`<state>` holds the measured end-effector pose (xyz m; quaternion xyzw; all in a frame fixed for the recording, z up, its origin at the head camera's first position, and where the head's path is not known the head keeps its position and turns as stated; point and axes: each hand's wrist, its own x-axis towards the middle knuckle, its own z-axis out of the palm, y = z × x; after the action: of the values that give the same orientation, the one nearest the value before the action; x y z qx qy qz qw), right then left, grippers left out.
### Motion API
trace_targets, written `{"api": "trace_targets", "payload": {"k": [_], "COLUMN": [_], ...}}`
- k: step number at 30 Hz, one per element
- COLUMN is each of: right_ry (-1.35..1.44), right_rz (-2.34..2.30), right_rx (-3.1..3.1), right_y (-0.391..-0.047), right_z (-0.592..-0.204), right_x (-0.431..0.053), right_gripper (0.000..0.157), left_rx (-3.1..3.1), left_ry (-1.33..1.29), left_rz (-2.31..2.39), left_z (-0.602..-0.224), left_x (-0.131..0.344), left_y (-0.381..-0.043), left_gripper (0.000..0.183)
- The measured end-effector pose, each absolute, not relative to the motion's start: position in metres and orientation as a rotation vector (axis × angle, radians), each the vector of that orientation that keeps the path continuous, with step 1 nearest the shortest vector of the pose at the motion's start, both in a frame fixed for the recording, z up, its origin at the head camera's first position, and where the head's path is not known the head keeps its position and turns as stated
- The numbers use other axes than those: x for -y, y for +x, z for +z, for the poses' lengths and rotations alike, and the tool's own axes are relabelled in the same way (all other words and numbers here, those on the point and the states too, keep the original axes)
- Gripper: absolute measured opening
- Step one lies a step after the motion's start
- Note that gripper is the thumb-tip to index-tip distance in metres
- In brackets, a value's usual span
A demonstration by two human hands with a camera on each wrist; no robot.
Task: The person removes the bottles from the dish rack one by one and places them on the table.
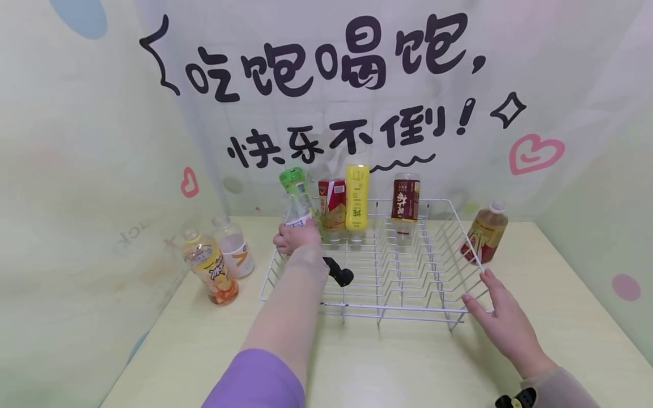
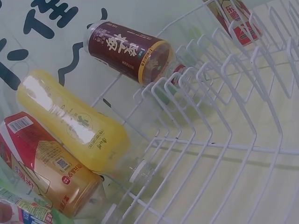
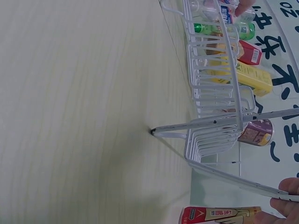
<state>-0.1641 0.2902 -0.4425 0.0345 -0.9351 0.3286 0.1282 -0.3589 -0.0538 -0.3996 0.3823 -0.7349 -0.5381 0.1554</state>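
Near the back left corner of the wire rack, a clear bottle with a printed label is in the left hand, whose grip is clamped on it with curled fingers; the hand hides part of the bottle. Just beside it is a green bottle, base up. Along the rack's back edge, toward the right, come a red-and-gold bottle and a yellow bottle, close together, both neck down. Beyond a gap, nearer the back right corner, a dark plum bottle also stands upside down among the wire prongs.

At the rack's front right corner, the right hand has its grip on the rail; the right wrist view shows the wire between its digits.

The rack stands on the pale tabletop. Near the tabletop's left edge, a bottle with orange contents and a white-labelled bottle stand upright side by side. Toward the back right corner, a red-labelled bottle stands upright just outside the rack. Behind the tabletop's back edge hangs a pale backdrop with large black characters and pink hearts.
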Motion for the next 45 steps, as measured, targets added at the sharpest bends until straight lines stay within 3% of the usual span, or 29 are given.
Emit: {"api": "trace_targets", "payload": {"k": [15,23,32,45], "right_ry": [0.093,0.094,0.078,0.09], "right_rz": [0.954,0.962,0.947,0.971], "right_rx": [2.738,2.732,2.737,2.734], "right_y": [-0.163,-0.164,-0.164,-0.161], "right_z": [-0.441,-0.441,-0.441,-0.44], "right_x": [-0.288,-0.285,-0.289,-0.288], "right_gripper": [0.073,0.074,0.073,0.074], "left_rx": [2.133,2.102,2.047,1.855], "left_ry": [1.106,1.09,1.016,0.889], "left_rz": [-1.493,-1.511,-1.607,-1.769], "left_z": [-0.402,-0.407,-0.404,-0.391], "left_x": [0.046,0.049,0.046,0.045], "left_y": [-0.361,-0.36,-0.358,-0.336], "left_gripper": [0.084,0.076,0.08,0.086]}}
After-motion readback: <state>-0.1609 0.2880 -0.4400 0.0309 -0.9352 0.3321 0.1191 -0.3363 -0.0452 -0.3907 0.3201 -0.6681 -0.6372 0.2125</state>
